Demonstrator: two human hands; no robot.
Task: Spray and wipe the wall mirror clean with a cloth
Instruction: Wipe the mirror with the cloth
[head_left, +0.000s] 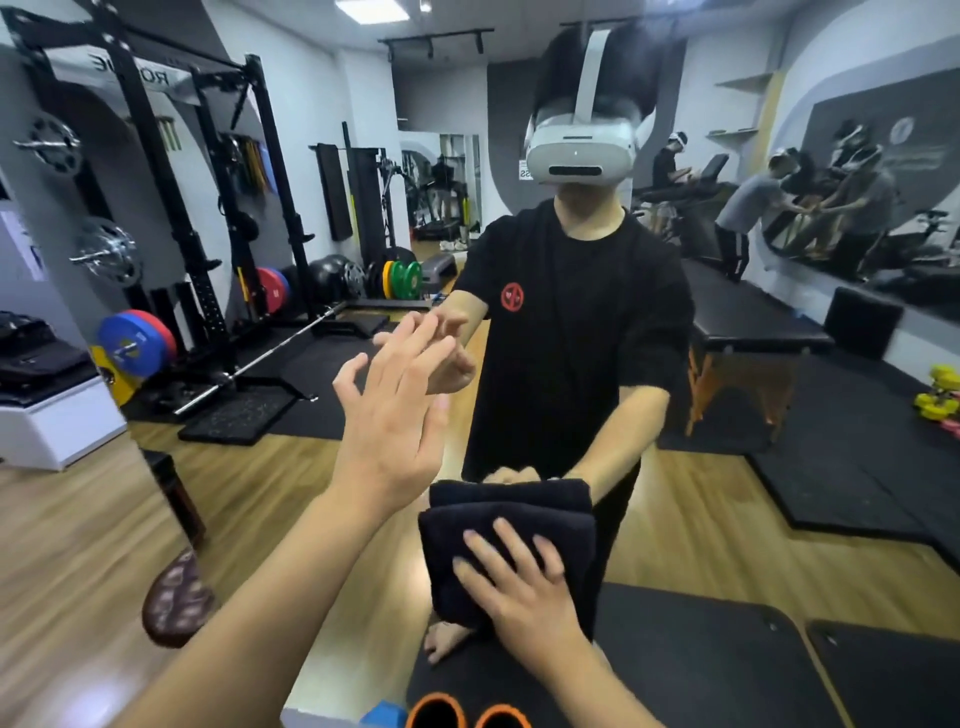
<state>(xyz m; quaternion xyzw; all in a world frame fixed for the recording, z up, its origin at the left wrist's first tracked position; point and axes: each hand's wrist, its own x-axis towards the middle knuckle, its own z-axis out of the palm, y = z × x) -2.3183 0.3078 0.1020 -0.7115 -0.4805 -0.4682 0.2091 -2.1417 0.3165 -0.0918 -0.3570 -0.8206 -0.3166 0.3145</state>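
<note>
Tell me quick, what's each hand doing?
Left hand: open, fingers spread at the mirror.
Right hand: open, pressing the black cloth flat.

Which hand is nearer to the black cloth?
Right. The right hand presses flat on the black cloth; the left hand is raised above and left of it, apart.

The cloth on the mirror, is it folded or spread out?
Folded: the cloth shows stacked thick layers under the right hand, which presses it flat-fingered.

A large frameless wall mirror (675, 519) fills the view, upright, reflecting a gym with wooden floor and black mats. A thick, folded black terry cloth (498, 525) lies flat against its lower middle, touching its own reflection above.
</note>
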